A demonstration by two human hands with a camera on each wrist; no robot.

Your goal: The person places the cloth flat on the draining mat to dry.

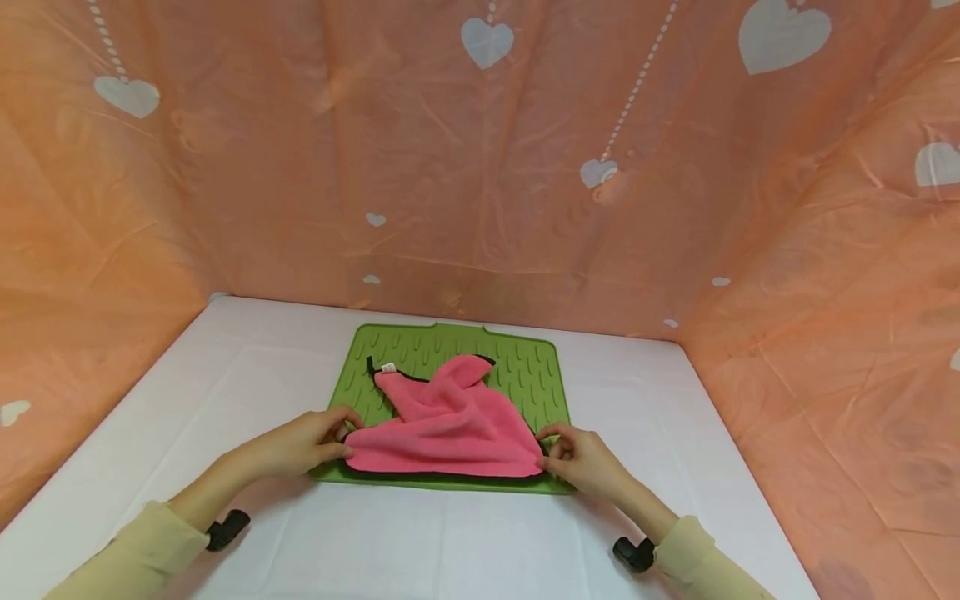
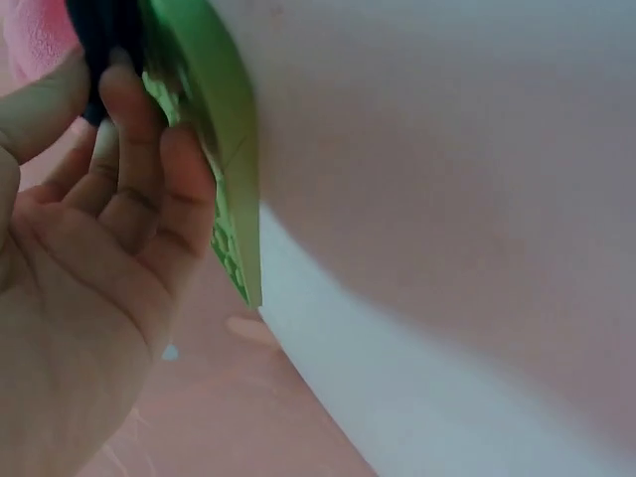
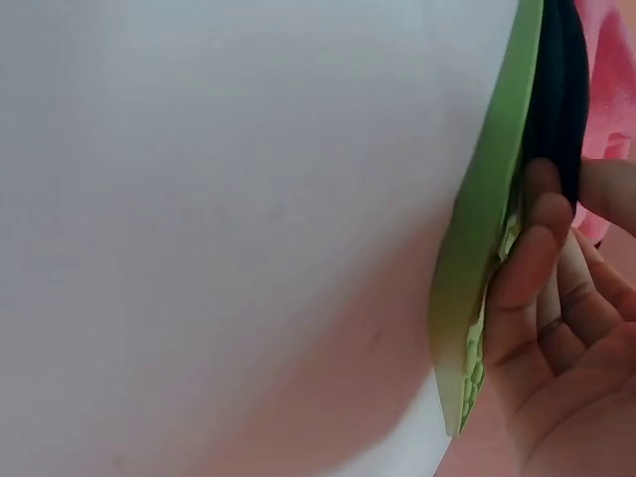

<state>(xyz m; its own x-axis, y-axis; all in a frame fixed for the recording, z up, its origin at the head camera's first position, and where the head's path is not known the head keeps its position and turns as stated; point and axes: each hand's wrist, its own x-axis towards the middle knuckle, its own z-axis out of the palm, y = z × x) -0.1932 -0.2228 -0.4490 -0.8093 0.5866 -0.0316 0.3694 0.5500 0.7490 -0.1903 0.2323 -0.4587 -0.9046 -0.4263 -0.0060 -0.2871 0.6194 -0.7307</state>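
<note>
A pink cloth (image 1: 457,425) with a dark edging lies crumpled over a green ribbed mat (image 1: 536,367). Its near edge is stretched fairly straight between the two hands, while the far part is bunched in folds. My left hand (image 1: 311,443) pinches the near left corner; in the left wrist view, thumb and fingers (image 2: 134,149) meet on the dark edging. At the near right corner, my right hand (image 1: 585,460) pinches the cloth likewise, and the right wrist view shows its dark edging (image 3: 558,99) between thumb and fingers. A white tag (image 1: 388,367) shows at the far left corner.
The mat lies on a white-covered table (image 1: 375,542). Orange sheeting (image 1: 420,167) with white hearts hangs around the back and both sides. A black wrist device (image 1: 228,530) sits at the left sleeve, another (image 1: 634,554) at the right.
</note>
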